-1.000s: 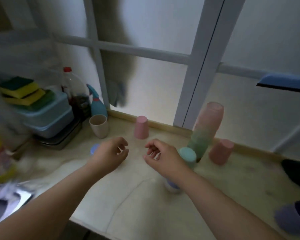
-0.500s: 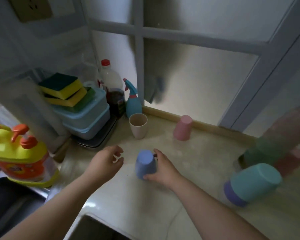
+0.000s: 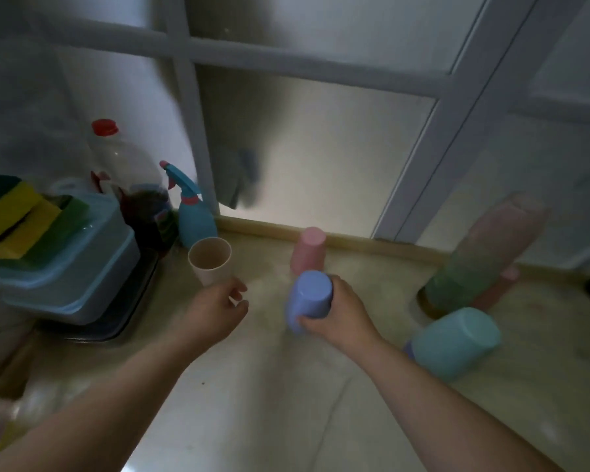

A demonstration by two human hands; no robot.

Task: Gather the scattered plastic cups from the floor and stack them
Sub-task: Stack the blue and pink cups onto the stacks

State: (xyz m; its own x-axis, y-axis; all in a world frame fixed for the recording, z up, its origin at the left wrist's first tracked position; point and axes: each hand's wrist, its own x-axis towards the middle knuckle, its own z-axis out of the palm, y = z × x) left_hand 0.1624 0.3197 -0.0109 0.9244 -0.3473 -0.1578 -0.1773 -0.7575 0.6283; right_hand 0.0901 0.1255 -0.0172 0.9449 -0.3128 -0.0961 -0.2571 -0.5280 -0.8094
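My right hand (image 3: 339,313) grips a blue cup (image 3: 310,299), upside down and lifted off the floor. My left hand (image 3: 215,310) hovers with its fingers apart just below an upright beige cup (image 3: 210,262) and holds nothing. A pink cup (image 3: 309,248) stands upside down behind the blue one. On the right a tall stack of pink and green cups (image 3: 481,260) leans, blurred. In front of it is a teal cup (image 3: 457,342), nested over a purple one. Another pink cup (image 3: 498,289) peeks out behind the stack.
At the left stand pale blue lidded boxes (image 3: 65,281) with sponges (image 3: 17,223) on top, a bottle with a red cap (image 3: 123,178) and a teal spray bottle (image 3: 193,212). A frosted glass door (image 3: 314,155) with a white frame closes the back.
My right hand has closed on the blue cup and raised it off the floor. My left hand has moved up toward the beige cup. The view has shifted slightly.
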